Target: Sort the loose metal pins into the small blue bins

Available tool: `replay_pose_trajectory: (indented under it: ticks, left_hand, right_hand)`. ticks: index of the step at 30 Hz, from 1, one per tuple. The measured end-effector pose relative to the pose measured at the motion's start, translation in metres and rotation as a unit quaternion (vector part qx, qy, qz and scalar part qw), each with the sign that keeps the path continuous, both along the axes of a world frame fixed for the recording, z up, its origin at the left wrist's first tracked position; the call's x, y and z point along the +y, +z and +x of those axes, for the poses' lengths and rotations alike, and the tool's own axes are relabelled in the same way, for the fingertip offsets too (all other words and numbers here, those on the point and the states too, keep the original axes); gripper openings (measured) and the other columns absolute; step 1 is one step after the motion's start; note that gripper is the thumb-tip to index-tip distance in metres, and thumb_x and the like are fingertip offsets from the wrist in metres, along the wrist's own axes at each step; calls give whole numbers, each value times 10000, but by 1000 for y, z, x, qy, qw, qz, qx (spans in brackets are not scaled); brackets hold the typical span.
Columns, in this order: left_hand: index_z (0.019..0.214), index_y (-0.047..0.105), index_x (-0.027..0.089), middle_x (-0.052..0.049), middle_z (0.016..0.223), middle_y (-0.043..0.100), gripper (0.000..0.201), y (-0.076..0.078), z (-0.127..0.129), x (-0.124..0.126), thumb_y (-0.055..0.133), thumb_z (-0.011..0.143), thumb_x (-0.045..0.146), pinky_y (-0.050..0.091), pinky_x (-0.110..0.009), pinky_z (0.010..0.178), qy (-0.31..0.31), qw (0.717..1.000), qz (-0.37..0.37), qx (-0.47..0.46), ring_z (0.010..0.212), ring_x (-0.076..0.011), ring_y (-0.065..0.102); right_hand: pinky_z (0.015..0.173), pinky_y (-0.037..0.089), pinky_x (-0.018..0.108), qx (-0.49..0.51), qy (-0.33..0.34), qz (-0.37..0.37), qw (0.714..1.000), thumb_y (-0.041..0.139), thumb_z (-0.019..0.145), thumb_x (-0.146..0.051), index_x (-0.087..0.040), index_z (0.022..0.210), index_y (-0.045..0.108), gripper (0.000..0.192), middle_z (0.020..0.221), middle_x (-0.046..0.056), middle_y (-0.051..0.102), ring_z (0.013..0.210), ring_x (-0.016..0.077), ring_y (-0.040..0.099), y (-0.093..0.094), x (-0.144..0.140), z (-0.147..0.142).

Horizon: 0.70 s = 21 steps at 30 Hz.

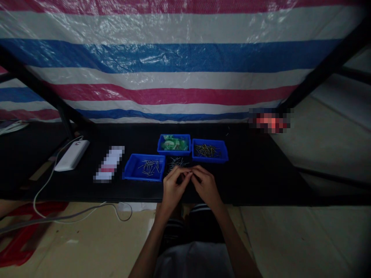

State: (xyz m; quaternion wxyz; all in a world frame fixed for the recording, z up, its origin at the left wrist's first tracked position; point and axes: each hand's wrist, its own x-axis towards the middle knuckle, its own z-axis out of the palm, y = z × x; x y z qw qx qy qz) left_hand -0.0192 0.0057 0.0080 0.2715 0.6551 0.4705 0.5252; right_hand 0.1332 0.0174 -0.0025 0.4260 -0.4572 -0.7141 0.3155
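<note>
- I see my left hand (173, 189) and right hand (206, 186) drawn together at the near edge of the black table (261, 173), fingertips meeting between them.
- Both hands look curled in a pinch around something very small; the light is too dim for me to tell what it is, or whether both hands grip it.
- The loose pins (177, 163) lie on the table just beyond my fingertips, on the far side, scattered at mixed angles with no common long axis.
- They sit about centred between the hands, so neither hand is clearly nearer.
- Left of the pins is a blue tray (145, 167) holding more pins; far right, a second blue tray (210, 150) with darker ones; far centre, a third tray (174, 144) with green pieces.
- Well to the left rests a white power bank (72, 155) with its cable (46, 185) trailing off the near edge.
</note>
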Motion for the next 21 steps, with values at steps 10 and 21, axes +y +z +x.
replay_pose_trajectory:
  ticks: [10,21]
  left_hand:
    - [989,734,207,-16,865,716,78,-7,-2,6,671,966,246,506,-253,725,-23,999,-45,2,775,-153,657]
    - [931,711,200,-1,817,688,31,-6,-3,5,681,934,196,484,-229,665,-24,998,-52,-8,724,-134,633]
  right_hand:
    - [843,539,299,7,-18,-1,1000,559,994,-172,-250,1064,787,251,1003,51,730,938,202,703,-2,-1,1]
    - [742,546,269,14,-53,-6,998,608,954,-193,-212,1024,787,193,927,42,741,797,172,693,4,-3,3]
